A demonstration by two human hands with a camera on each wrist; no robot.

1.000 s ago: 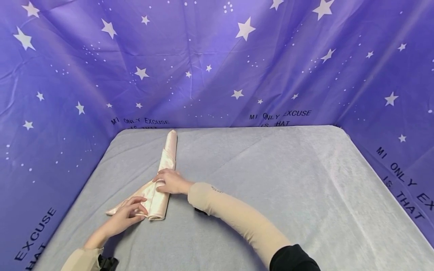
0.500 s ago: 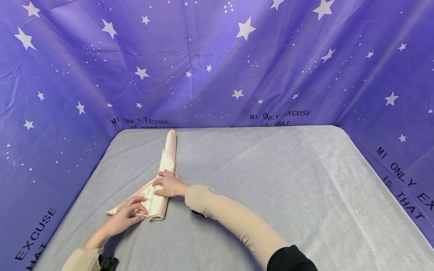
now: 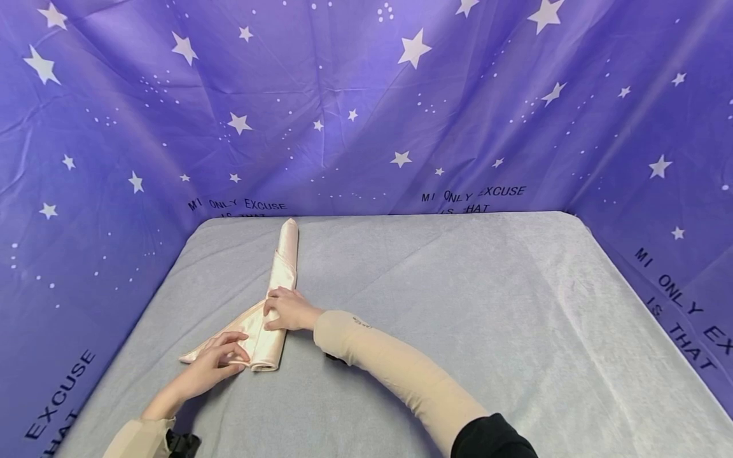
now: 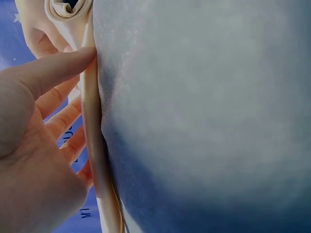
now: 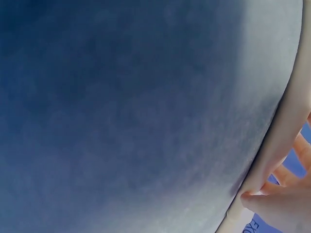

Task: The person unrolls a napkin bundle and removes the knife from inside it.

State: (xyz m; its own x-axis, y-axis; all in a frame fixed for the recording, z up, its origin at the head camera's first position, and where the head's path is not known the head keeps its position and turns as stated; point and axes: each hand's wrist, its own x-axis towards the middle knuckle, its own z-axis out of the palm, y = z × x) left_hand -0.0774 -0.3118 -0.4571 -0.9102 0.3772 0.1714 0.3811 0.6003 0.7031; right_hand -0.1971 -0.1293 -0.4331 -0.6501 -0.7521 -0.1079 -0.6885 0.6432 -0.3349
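A shiny pale pink satin cloth [image 3: 270,348] lies partly rolled on the left of the table. Its roll runs away from me, and a flat triangular flap spreads leftward. My right hand [image 3: 289,310] reaches over the roll from the right, with fingers bent over it near its middle. On the flap rests my left hand [image 3: 214,362], fingers spread and thumb by the near edge. The left wrist view shows the left thumb [image 4: 82,58] against the cloth edge [image 4: 92,116] and the spiral roll end [image 4: 68,9] above. In the right wrist view, the right thumb [image 5: 257,201] touches the roll.
A grey fabric cover [image 3: 487,305] spreads over the table. Purple star-printed curtains [image 3: 355,76] hang behind the table and along both sides. The roll's far end reaches nearly to the table's back edge.
My right hand shifts slightly along the roll toward me, and its fingers and thumb move a little over the cloth. The left hand stays in place, and the roll looks nearly unchanged.
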